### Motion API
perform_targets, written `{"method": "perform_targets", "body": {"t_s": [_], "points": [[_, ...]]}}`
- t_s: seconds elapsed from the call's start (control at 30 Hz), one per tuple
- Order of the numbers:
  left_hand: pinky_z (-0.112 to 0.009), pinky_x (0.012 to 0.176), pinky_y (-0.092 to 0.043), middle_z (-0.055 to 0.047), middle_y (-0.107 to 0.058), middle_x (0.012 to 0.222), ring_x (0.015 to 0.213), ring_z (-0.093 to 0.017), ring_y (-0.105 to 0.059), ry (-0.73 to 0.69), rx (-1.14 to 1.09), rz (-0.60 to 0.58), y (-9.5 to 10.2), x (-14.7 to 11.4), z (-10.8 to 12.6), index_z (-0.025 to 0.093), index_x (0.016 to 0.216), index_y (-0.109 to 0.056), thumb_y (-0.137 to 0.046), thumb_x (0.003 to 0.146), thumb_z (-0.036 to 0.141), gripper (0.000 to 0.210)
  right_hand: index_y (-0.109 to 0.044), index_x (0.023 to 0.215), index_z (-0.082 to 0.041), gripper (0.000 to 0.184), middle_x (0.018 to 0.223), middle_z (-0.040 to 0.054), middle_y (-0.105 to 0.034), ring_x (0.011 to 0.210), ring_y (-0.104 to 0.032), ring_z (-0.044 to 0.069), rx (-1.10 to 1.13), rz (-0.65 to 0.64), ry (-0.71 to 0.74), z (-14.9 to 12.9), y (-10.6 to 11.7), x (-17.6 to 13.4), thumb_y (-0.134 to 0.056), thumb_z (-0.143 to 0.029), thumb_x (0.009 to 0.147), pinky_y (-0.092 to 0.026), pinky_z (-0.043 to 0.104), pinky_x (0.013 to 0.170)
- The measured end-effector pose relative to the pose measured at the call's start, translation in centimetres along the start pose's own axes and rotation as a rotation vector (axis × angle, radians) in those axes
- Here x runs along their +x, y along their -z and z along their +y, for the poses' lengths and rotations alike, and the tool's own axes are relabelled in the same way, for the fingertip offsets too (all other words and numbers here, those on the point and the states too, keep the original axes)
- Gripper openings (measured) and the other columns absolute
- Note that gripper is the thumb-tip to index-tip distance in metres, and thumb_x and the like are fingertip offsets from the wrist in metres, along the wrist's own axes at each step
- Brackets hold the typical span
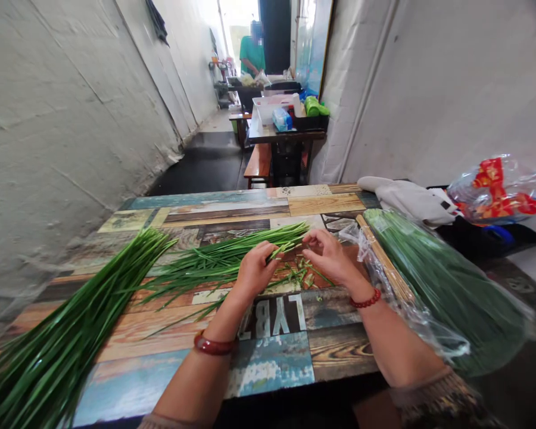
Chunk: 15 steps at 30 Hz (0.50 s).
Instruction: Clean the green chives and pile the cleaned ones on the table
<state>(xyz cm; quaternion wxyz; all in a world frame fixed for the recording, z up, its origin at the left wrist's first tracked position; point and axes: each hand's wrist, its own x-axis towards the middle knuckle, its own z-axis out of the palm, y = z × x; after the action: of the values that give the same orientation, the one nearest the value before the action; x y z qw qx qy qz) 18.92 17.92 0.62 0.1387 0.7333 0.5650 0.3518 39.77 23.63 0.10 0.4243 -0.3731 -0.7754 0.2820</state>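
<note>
My left hand (258, 266) is closed around a few garlic chives (288, 245), their pale cut ends pointing right. Just beyond those ends is my right hand (326, 253), its fingers curved and the thumb apart from them, with nothing visible between. Behind my hands a loose pile of garlic chives (214, 256) lies across the table. Short trimmed scraps (297, 275) are scattered beneath and between my hands. To the left rests a large bunch of long garlic chives (93, 304), reaching over the near table edge.
At right, a clear plastic bag (451, 292) covers more green stalks, beside a bundle of thin wooden sticks (386, 259). A pale cloth (406, 199) and a red-printed plastic bag (495, 187) sit behind. Farther off, a person in green (252, 56) stands at another table.
</note>
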Motion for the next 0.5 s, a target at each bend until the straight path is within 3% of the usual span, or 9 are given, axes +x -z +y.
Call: {"method": "perform_targets", "body": {"t_s": [0.17, 0.33, 0.5], "points": [[-0.023, 0.063, -0.032, 0.001, -0.051, 0.071, 0.069, -0.012, -0.047, -0.007, -0.005, -0.043, -0.1, 0.0, -0.1, 0.018, 0.068, -0.052, -0.049, 0.091, 0.031, 0.026, -0.062, 0.094, -0.021, 0.015, 0.097, 0.0046, -0.063, 0.091, -0.059, 0.019, -0.037, -0.006, 0.119, -0.5, -0.4, -0.1, -0.065, -0.017, 0.08, -0.047, 0.034, 0.082], [-0.024, 0.065, -0.034, 0.001, -0.054, 0.07, 0.071, -0.013, -0.049, -0.014, -0.058, -0.1, 0.0, 0.1, 0.0, 0.018, 0.069, -0.055, -0.05, 0.088, 0.028, 0.023, -0.066, 0.083, -0.023, 0.003, 0.092, 0.0031, -0.067, 0.091, -0.059, 0.02, -0.176, -0.06, 0.245, -0.7, -0.5, -0.2, -0.066, -0.019, 0.082, -0.042, 0.037, 0.086], [-0.023, 0.064, -0.034, 0.002, -0.051, 0.065, 0.066, -0.012, -0.046, 0.029, -0.146, -0.101, 0.3, 0.2, 0.2, 0.016, 0.067, -0.056, -0.049, 0.088, 0.031, 0.027, -0.066, 0.076, -0.022, 0.009, 0.083, 0.0029, -0.066, 0.085, -0.06, 0.018, 0.106, 0.015, 0.183, -1.4, -1.1, -0.3, -0.063, -0.023, 0.085, -0.045, 0.033, 0.082]]}}
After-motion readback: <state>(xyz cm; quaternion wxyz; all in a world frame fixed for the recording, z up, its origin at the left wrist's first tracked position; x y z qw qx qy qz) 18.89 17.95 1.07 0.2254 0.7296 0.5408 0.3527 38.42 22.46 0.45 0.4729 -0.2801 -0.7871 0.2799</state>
